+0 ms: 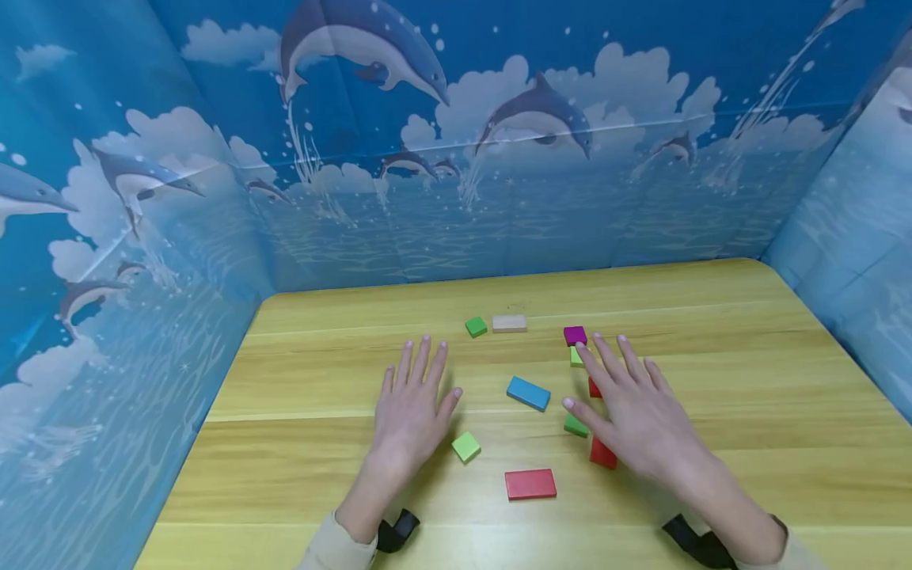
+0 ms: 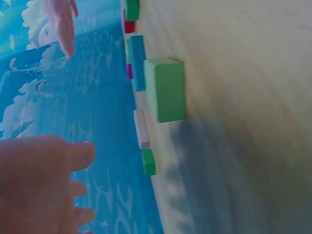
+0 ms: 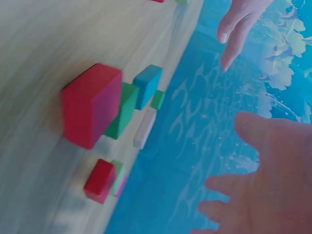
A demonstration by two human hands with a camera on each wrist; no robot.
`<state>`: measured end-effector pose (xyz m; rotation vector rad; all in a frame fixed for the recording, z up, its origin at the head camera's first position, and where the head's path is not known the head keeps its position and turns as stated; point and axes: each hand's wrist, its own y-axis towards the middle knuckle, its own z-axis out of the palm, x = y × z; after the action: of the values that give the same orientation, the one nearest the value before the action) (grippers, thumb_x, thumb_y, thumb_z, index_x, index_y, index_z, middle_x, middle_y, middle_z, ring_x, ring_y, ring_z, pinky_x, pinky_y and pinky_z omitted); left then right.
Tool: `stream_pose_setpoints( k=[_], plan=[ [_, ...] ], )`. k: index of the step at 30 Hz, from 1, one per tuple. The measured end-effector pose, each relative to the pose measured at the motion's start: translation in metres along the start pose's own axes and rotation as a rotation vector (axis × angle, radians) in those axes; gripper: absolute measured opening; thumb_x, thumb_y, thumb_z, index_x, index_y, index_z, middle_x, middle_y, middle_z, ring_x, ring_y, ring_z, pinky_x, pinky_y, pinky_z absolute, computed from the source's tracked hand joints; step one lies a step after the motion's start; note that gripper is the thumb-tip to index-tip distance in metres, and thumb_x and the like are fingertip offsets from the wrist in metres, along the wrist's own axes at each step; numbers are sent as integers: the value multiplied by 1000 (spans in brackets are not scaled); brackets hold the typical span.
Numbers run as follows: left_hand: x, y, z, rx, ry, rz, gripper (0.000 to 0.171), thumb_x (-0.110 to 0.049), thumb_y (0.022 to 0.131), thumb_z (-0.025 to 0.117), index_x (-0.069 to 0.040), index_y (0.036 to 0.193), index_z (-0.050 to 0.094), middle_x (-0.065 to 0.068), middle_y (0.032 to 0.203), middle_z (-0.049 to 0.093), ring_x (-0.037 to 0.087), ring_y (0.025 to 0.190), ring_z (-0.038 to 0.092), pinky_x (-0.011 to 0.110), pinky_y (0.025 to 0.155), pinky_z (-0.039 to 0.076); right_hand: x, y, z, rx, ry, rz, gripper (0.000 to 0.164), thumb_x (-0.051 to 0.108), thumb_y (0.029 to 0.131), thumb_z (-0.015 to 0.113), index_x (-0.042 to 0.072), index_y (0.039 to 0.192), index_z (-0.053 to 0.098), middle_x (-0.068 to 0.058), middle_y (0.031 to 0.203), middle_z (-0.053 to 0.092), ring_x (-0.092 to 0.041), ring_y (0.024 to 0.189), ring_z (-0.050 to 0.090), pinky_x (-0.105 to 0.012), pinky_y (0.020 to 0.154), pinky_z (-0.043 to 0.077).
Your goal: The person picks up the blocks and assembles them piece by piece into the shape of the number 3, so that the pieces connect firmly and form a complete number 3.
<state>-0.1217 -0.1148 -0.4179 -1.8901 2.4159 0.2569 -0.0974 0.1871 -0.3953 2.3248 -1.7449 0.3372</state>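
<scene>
My left hand (image 1: 411, 416) hovers over the left part of the table with its fingers spread and nothing in it. A light green block (image 1: 466, 447) lies just right of that wrist. Over the right side my right hand (image 1: 637, 416) is likewise spread and holds nothing. Below it, partly covered in the head view, lie a red block (image 1: 602, 454), a green block (image 1: 575, 425) and a smaller red block (image 3: 100, 181). A light green block (image 1: 575, 357) and a magenta block (image 1: 575, 336) sit beyond its fingertips. Between the hands is a blue block (image 1: 529, 393).
A flat red block (image 1: 530, 484) lies near the front of the wooden table (image 1: 321, 491). Farther back are a green block (image 1: 476, 326) and a whitish block (image 1: 509, 323). A dolphin-print cloth (image 1: 499, 222) encloses the table at the back and sides.
</scene>
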Motion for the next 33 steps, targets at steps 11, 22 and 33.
stream_pose_setpoints(
  k=[11,22,33],
  plan=[
    [1,6,10,-29,8,99,67,-48,102,44,-20,158,20,4,163,6,26,149,0,53,115,13,-21,5,6,-39,-14,-56,81,59,99,43,18,159,7,-9,164,4,-34,148,-4,-60,113,1],
    [6,17,19,-10,-5,247,65,-46,103,45,-22,158,21,5,163,12,27,149,7,54,115,16,-38,12,15,-100,-46,-154,77,52,99,50,19,159,13,-7,163,11,-31,149,2,-53,116,3],
    [10,28,20,97,-99,423,62,-41,104,45,-21,158,22,4,162,16,27,149,9,55,113,22,-54,15,19,-92,34,-286,71,40,98,60,20,157,27,-6,162,18,-30,148,15,-35,118,8]
  ],
)
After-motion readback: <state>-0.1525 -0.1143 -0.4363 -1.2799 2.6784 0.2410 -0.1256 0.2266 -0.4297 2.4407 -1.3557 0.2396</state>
